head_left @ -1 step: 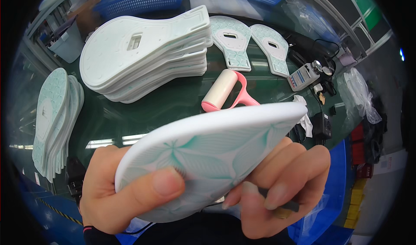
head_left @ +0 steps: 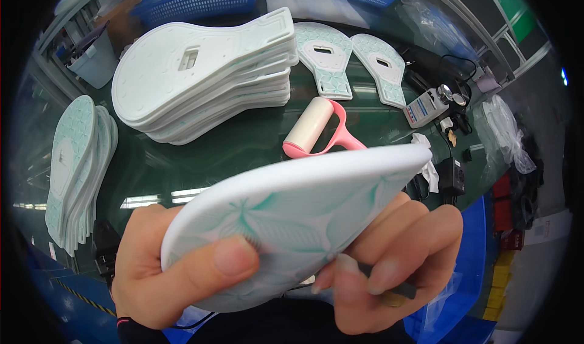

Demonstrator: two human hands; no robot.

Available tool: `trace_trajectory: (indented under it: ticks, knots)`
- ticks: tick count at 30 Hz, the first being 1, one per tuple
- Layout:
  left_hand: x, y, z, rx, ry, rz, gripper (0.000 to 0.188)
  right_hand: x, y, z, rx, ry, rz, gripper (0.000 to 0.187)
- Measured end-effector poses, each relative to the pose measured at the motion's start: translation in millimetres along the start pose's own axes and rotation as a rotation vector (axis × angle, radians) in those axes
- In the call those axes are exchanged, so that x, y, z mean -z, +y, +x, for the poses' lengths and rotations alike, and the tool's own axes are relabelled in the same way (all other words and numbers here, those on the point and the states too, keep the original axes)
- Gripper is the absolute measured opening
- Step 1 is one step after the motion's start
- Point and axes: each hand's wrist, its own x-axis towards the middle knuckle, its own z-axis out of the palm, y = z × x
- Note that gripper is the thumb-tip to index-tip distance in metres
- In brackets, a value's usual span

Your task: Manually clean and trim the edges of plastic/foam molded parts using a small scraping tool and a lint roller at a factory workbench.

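Observation:
My left hand [head_left: 182, 271] grips a white plastic panel [head_left: 292, 213] by its rounded end, thumb over the face. The panel is tilted up close to me, its thick white rim upward and a pale green leaf pattern on the side I see. Against its lower right part, my right hand [head_left: 398, 271] is closed with a small dark grey flat strip [head_left: 401, 289] pinched between thumb and fingers. Part of that strip is hidden by the fingers, and its kind cannot be made out. Just beyond the panel lies a lint roller [head_left: 310, 125] with a pink handle.
A tall stack of white paddle-shaped panels [head_left: 158, 70] stands at back left, with another stack [head_left: 70, 161] at far left. Two single panels [head_left: 328, 64] lie behind. A metal-topped bottle [head_left: 426, 108], cables and an adapter [head_left: 451, 177] sit right. Blue baskets [head_left: 201, 3] line the back.
The fingers of my right hand and the dark strip have shifted very slightly. The panel and my left hand look unmoved.

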Motion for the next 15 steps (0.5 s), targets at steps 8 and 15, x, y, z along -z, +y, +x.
trace_trajectory:
  ticks: [8, 15]
  knots:
    - [-2.0, 2.8, -0.7, 0.011, -0.009, 0.011, 0.041, 0.5, 2.8, 2.5, -0.007, 0.034, 0.039, 0.031]
    - [4.0, 2.3, -2.8, 0.045, 0.022, 0.001, 0.041, 0.3, 6.4, 5.2, -0.019, -0.014, 0.079, 0.031]
